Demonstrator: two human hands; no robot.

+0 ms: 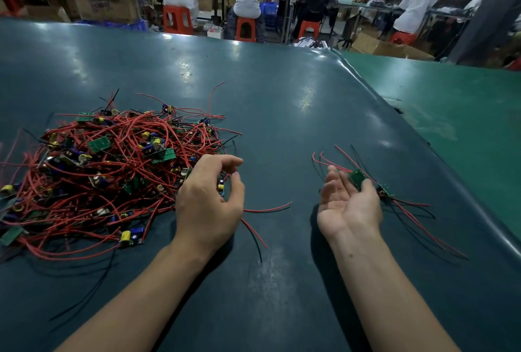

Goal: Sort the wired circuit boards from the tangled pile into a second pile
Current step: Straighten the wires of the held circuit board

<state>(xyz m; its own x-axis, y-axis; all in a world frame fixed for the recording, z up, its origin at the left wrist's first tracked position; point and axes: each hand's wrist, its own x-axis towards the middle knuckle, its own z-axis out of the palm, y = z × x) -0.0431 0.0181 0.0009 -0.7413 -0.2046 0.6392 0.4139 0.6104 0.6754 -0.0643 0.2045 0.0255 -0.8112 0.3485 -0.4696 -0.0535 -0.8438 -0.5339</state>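
Observation:
A tangled pile of wired circuit boards (112, 171), green boards with red and black leads, lies on the dark table at the left. My left hand (208, 202) sits at the pile's right edge. Its fingers and thumb curl round a small wired circuit board (220, 188), and the board's red and black leads trail out to the right. My right hand (349, 205) lies palm up with relaxed fingers. A green board (357, 178) rests at its fingertips, beside the thumb. Just right of it, the small second pile (384, 190) has one board with long leads.
The dark teal table mat (282, 103) stretches ahead, and a lighter green mat (451, 103) adjoins it on the right. Beyond the far edge, several people sit on orange stools (245, 28) at workbenches among cardboard boxes (107, 4).

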